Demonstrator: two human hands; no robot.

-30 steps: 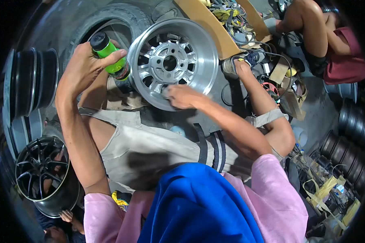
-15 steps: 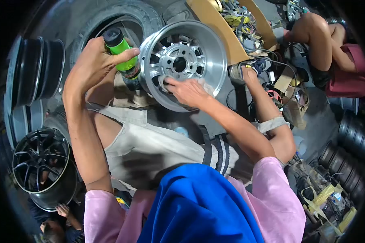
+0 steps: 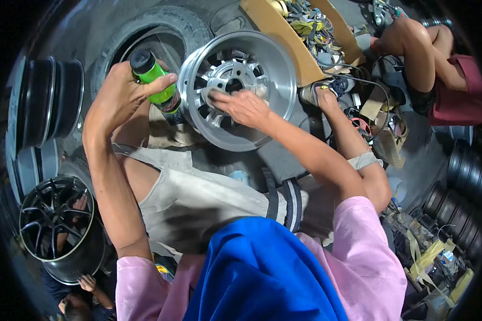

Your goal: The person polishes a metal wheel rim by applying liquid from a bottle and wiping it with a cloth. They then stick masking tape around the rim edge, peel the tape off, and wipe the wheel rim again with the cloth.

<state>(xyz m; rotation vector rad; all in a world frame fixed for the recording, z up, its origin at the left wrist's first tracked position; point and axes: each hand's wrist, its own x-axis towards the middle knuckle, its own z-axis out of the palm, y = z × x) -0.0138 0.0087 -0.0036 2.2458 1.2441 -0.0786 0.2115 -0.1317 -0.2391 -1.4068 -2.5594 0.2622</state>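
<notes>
A silver alloy wheel rim (image 3: 281,88) lies tilted between my legs, its spokes and hub facing me. My left hand (image 3: 115,99) is wrapped round a green and black cylinder (image 3: 158,88), black end up, at the rim's left side; whether it is a bottle or a tool body I cannot tell. My right hand (image 3: 246,109) reaches inside the rim, fingers pressed on a small pale pad (image 3: 210,97) against the spokes left of the hub. The pad is slightly blurred, and its material does not show clearly.
A tyre (image 3: 110,51) lies behind the rim. A cardboard box (image 3: 305,67) of mixed parts stands at upper right, near my foot. Dark wheels (image 3: 56,219) are at left, beside another person's hand (image 3: 87,282). A second person's legs (image 3: 415,53) are at right, near stacked rims (image 3: 455,214).
My right hand has moved up and left across the spokes with the pale pad. My left hand and the green and black cylinder have shifted slightly left and down in view.
</notes>
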